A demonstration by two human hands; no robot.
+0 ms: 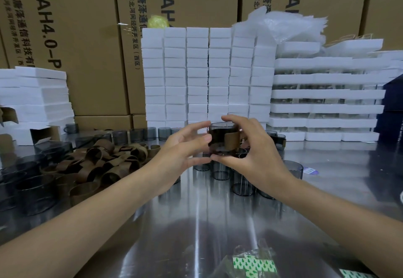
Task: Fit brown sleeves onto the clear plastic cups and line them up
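- While I watch through the head camera, the left hand (183, 147) and right hand (253, 149) together hold one clear cup (219, 128) raised above the middle of the desk (196, 223). The left thumb and fingers curl round its left side. The right thumb sits under its base, with the fingers curled over the far rim.
- On that cup a brown sleeve (232, 141) wraps the right side.
- Writing: the cartons (91, 38) behind the desk's far edge read "AH4.0-P" beside Chinese lettering. Small sheets (253, 264) at the near edge carry green arrows on white.
- Towards the left edge, loose sleeves (98, 164) lie heaped, with grey cups just beside them.
- Directly below the hands, bare cups (222, 172) stand on the desk, partly hidden by the wrists. A back row of cups (135, 135) runs along the far edge.
- Along the far edge rise white foam stacks (207, 77). Crumpled clear bags (283, 22) top them at the right.
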